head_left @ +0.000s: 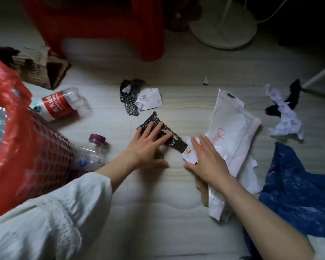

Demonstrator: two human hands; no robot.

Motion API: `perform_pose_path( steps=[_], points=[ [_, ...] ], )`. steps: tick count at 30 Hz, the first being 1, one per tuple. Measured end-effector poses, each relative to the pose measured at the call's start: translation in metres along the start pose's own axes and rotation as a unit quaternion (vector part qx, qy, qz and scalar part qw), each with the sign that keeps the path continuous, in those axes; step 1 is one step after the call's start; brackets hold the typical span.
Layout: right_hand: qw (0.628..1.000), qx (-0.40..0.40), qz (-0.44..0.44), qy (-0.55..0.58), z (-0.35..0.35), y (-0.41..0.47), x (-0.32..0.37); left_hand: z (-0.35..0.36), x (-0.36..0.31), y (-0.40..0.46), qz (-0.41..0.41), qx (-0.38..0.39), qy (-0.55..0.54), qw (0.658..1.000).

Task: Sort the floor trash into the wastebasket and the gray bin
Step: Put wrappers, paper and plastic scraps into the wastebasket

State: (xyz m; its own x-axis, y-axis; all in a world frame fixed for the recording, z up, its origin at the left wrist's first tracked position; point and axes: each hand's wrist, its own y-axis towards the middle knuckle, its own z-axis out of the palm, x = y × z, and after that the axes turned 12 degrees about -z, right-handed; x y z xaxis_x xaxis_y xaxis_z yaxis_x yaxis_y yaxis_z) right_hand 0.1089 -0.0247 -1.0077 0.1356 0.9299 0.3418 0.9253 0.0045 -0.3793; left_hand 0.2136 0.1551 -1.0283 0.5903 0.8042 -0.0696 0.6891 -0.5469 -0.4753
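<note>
Nearest the camera, on the pale floor (158, 212), the left hand (148, 149) lies flat with fingers straight on a black bubble-wrap scrap (174, 141), gripping nothing. Beside it, the right hand (208, 160) rests outspread on a white mailer (231, 136). At far left stands the red mesh wastebasket (45, 147), two plastic bottles (64, 104) beside it. Farther back lies another black scrap (129, 96).

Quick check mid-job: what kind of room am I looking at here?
Probably a home room, seen at floor level: pale wood-look floor, a red plastic stool, a white fan base, and a red-lined wastebasket amid scattered trash.
</note>
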Motion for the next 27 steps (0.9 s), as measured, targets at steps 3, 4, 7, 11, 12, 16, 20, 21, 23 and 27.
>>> perform_pose_path(
  steps=[3, 4, 7, 11, 12, 16, 20, 21, 23, 27],
  points=[
    [0.999, -0.033, 0.006, -0.021, 0.01, 0.006, 0.0, 0.012, 0.008, -0.007, -0.009, -0.088, 0.005, 0.996],
    [0.997, -0.065, -0.011, -0.03, 0.015, 0.006, 0.001, 0.015, 0.008, -0.009, -0.02, -0.124, 0.003, 0.992],
    [0.986, -0.149, -0.061, -0.045, 0.03, 0.006, 0.004, 0.024, 0.007, -0.019, -0.046, -0.2, -0.011, 0.979],
    [0.979, -0.165, -0.091, -0.08, 0.032, 0.002, 0.01, 0.032, 0.01, -0.036, -0.067, -0.233, -0.005, 0.97],
    [0.978, -0.164, -0.096, -0.085, 0.032, 0.001, 0.011, 0.034, 0.011, -0.04, -0.069, -0.227, 0.009, 0.971],
    [0.98, -0.163, -0.097, -0.06, 0.032, -0.007, 0.015, 0.033, 0.012, -0.051, -0.084, -0.175, 0.036, 0.98],
    [0.985, -0.166, -0.015, 0.047, 0.019, -0.015, 0.022, 0.014, 0.01, -0.062, -0.12, -0.133, -0.018, 0.984],
    [0.981, -0.174, 0.01, 0.082, 0.014, -0.016, 0.025, 0.011, 0.01, -0.064, -0.14, -0.128, -0.04, 0.981],
    [0.97, -0.186, 0.045, 0.15, 0.001, -0.019, 0.033, 0.0, 0.009, -0.068, -0.157, -0.134, -0.074, 0.976],
    [0.933, -0.221, 0.11, 0.263, -0.043, -0.027, 0.057, -0.048, 0.006, -0.079, -0.166, -0.167, -0.174, 0.956]
  ],
)
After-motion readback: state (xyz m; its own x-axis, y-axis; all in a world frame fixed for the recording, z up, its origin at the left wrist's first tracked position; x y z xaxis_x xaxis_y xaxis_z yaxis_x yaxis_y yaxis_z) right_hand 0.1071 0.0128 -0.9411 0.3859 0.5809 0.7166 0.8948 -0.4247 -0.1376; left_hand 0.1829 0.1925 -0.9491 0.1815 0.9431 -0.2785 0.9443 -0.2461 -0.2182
